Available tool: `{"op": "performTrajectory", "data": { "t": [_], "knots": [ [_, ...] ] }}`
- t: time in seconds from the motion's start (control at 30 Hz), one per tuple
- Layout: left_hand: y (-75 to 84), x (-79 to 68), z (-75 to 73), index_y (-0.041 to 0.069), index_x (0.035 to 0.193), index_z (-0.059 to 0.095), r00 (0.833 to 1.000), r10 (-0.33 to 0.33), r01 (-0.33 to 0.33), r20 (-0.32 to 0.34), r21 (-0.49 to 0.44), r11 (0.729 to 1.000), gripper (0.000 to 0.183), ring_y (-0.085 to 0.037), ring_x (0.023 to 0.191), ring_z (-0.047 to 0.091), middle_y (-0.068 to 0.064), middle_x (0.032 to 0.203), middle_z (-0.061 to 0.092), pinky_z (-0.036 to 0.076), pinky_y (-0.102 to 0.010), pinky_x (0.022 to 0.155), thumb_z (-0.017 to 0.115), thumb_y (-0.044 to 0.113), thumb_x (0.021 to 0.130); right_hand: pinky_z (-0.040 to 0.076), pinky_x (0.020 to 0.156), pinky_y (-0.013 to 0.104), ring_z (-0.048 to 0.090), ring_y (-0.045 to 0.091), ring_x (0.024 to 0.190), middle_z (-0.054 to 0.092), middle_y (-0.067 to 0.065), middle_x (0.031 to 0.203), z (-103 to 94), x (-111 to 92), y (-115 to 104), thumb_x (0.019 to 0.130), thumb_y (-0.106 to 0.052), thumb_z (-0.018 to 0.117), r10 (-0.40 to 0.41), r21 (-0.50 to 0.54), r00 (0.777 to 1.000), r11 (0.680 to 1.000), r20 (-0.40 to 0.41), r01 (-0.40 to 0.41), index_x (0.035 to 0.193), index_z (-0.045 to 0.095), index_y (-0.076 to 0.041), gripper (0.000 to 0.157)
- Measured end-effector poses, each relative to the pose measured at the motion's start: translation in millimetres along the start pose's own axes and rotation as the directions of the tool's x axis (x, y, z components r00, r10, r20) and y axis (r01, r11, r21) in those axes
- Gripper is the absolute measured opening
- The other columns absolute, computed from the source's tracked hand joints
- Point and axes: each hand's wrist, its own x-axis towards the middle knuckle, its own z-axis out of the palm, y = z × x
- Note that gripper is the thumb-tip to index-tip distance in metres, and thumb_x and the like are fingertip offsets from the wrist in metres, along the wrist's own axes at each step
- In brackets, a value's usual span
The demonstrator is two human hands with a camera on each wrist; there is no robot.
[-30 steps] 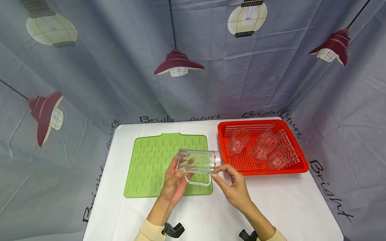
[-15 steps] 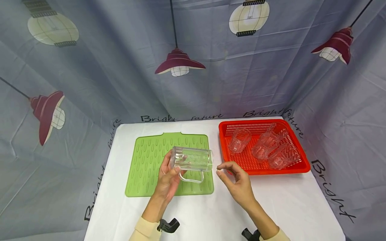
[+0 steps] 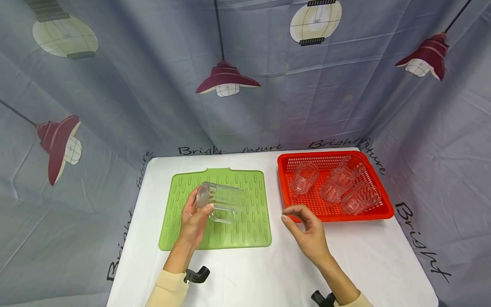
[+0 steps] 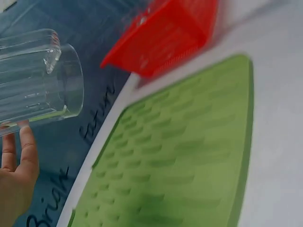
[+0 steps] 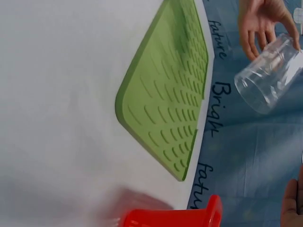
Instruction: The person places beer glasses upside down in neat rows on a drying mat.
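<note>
A clear glass mug point(image 3: 224, 197) lies on its side in the air over the green ridged mat point(image 3: 245, 232), its mouth towards the right and its handle on the near side. My left hand point(image 3: 193, 218) grips it at the base end, thumb on the near side. In the right wrist view the mug point(image 5: 272, 75) shows its open rim, tilted downward from the left hand point(image 5: 262, 21). My right hand point(image 3: 310, 232) hovers by the near left corner of the red basket, thumb and forefinger loosely bent with nothing seen between them. Only part of the right hand point(image 5: 292, 203) shows in its own wrist view.
The red plastic basket point(image 3: 337, 218) stands at the back right with several clear glass mugs point(image 3: 304, 178) lying in it. A white cloth point(image 3: 253, 273) covers the table. Grey curtains point(image 3: 161, 106) with printed lamps rise behind and at both sides.
My left hand has carried the mug leftward over the mat, turning its base more towards the head camera. The right hand has let go of the mug and drawn back slightly rightward.
</note>
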Motion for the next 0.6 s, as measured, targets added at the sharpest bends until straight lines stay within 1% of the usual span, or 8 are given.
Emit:
{"op": "performTrajectory", "data": {
  "t": [0.07, 0.13, 0.23, 0.3, 0.37, 0.47, 0.53, 0.6],
  "knots": [
    [4.1, 5.0, -7.9, 0.013, 0.159, 0.044, 0.999, 0.0, 0.002, -0.036, 0.033, 0.999, 0.078, -0.01, 0.127, 0.062, 0.005, 0.147, 0.06, 0.059, -0.02, 0.104, 0.064, -0.014, 0.089, 0.059, 0.102, 0.018, 0.071, 0.007, 0.113, 0.072, 0.013, 0.113, -0.5, -1.1, 1.8, 0.098, 0.002, 0.075, -0.004, -0.001, 1.0, 1.0, -0.002, 0.004, 0.116, 0.07, -0.004, 0.02],
    [8.3, 11.4, -15.3, 0.012, 0.16, 0.044, 0.998, -0.005, 0.009, -0.056, 0.064, 0.998, 0.078, -0.008, 0.126, 0.062, 0.005, 0.146, 0.06, 0.059, -0.019, 0.102, 0.064, -0.015, 0.09, 0.059, 0.101, 0.017, 0.071, 0.007, 0.112, 0.072, 0.013, 0.112, -0.9, -2.3, 3.8, 0.098, 0.003, 0.074, -0.013, -0.006, 1.0, 1.0, -0.002, 0.013, 0.116, 0.07, -0.003, 0.019],
    [14.4, 22.5, -27.4, 0.013, 0.161, 0.044, 0.997, -0.012, 0.021, -0.076, 0.125, 0.992, 0.078, -0.007, 0.131, 0.059, 0.007, 0.146, 0.059, 0.058, -0.018, 0.103, 0.065, -0.015, 0.091, 0.059, 0.1, 0.016, 0.07, 0.007, 0.11, 0.072, 0.013, 0.111, -1.0, -4.1, 5.4, 0.098, 0.003, 0.074, -0.017, -0.008, 1.0, 1.0, -0.003, 0.017, 0.115, 0.07, -0.002, 0.019],
    [18.8, 31.3, -36.1, 0.014, 0.162, 0.044, 0.997, -0.011, 0.026, -0.082, 0.181, 0.983, 0.078, -0.006, 0.135, 0.057, 0.008, 0.147, 0.058, 0.056, -0.017, 0.105, 0.066, -0.015, 0.092, 0.058, 0.099, 0.016, 0.07, 0.007, 0.11, 0.072, 0.013, 0.111, -0.9, -4.8, 5.2, 0.098, 0.003, 0.074, -0.014, -0.006, 1.0, 1.0, -0.003, 0.013, 0.115, 0.07, -0.003, 0.018],
    [24.0, 39.6, -44.9, 0.015, 0.161, 0.045, 0.996, -0.002, 0.022, -0.085, 0.237, 0.971, 0.078, -0.006, 0.14, 0.054, 0.009, 0.148, 0.058, 0.054, -0.017, 0.108, 0.068, -0.013, 0.092, 0.058, 0.099, 0.015, 0.07, 0.007, 0.11, 0.072, 0.013, 0.111, -0.8, -4.9, 4.6, 0.098, 0.002, 0.074, -0.01, -0.007, 1.0, 1.0, -0.002, 0.01, 0.115, 0.07, -0.003, 0.018],
    [32.2, 51.2, -57.4, 0.016, 0.161, 0.047, 0.996, 0.008, 0.023, -0.094, 0.324, 0.946, 0.076, -0.006, 0.143, 0.052, 0.012, 0.148, 0.058, 0.05, -0.018, 0.113, 0.071, -0.01, 0.094, 0.058, 0.099, 0.014, 0.07, 0.008, 0.11, 0.072, 0.014, 0.112, -1.2, -4.9, 3.4, 0.098, 0.002, 0.074, 0.002, -0.006, 1.0, 1.0, 0.0, -0.002, 0.115, 0.07, -0.004, 0.018],
    [37.4, 58.2, -65.0, 0.018, 0.161, 0.048, 0.994, 0.009, 0.032, -0.106, 0.377, 0.926, 0.075, -0.006, 0.143, 0.051, 0.015, 0.148, 0.058, 0.047, -0.022, 0.115, 0.074, -0.006, 0.095, 0.058, 0.099, 0.016, 0.07, 0.008, 0.111, 0.072, 0.015, 0.112, -2.0, -5.2, 3.2, 0.098, 0.002, 0.075, 0.006, -0.008, 1.0, 1.0, 0.0, -0.006, 0.115, 0.07, -0.004, 0.019],
    [41.6, 64.9, -72.0, 0.019, 0.16, 0.049, 0.992, 0.008, 0.046, -0.128, 0.415, 0.909, 0.075, -0.007, 0.141, 0.051, 0.016, 0.146, 0.058, 0.046, -0.024, 0.115, 0.076, -0.004, 0.094, 0.058, 0.1, 0.017, 0.07, 0.008, 0.111, 0.072, 0.014, 0.112, -2.9, -5.9, 2.8, 0.097, 0.002, 0.076, 0.021, -0.005, 1.0, 1.0, -0.002, -0.021, 0.115, 0.07, -0.005, 0.02]
  ]
}}
